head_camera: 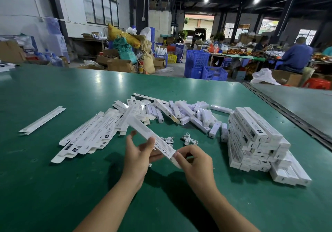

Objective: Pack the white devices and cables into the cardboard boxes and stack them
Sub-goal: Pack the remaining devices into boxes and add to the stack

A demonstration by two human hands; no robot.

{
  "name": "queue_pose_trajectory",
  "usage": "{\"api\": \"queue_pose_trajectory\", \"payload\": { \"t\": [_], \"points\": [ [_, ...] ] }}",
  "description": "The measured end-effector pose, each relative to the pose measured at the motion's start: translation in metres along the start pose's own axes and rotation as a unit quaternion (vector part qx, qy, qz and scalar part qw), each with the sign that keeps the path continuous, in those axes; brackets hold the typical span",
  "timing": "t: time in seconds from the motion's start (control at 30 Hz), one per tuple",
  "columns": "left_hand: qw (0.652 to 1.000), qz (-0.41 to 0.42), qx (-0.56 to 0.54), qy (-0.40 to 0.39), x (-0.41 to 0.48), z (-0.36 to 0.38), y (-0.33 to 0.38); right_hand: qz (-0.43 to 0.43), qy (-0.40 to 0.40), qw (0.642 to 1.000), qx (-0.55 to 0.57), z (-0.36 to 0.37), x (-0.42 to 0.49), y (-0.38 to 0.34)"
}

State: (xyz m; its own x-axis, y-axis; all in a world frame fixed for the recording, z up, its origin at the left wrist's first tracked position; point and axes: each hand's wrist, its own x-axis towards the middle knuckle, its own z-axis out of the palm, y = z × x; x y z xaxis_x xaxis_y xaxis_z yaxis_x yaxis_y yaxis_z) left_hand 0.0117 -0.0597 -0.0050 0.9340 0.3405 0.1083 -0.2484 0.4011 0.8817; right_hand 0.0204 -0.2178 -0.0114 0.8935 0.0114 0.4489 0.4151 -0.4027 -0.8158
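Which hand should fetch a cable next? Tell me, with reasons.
Right. The right hand only pinches the near end of the box and lies nearer the cables; the left hand grips its middle and could keep it.

A long white box (152,138) is held above the green table (53,178), gripped at mid-length by the left hand (138,152) and pinched at its near end by the right hand (194,161). Flat unfolded boxes (89,133) are heaped to the left, loose white devices (188,115) are scattered behind, two coiled cables (188,138) lie near, and packed boxes (255,142) are stacked at the right.
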Motion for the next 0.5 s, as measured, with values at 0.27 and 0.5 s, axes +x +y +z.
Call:
{"api": "queue_pose_trajectory", "payload": {
  "t": [0.27, 0.5],
  "points": [
    [0.890, 0.118, 0.386, -0.211, -0.014, -0.007, 0.000, 0.000, 0.039, 0.998, 0.039, -0.005, -0.001, 0.001],
    [0.913, 0.125, 0.336, -0.196, -0.011, -0.011, 0.004, -0.087, 0.000, 0.993, 0.081, -0.010, -0.005, -0.004]
  ]
}}
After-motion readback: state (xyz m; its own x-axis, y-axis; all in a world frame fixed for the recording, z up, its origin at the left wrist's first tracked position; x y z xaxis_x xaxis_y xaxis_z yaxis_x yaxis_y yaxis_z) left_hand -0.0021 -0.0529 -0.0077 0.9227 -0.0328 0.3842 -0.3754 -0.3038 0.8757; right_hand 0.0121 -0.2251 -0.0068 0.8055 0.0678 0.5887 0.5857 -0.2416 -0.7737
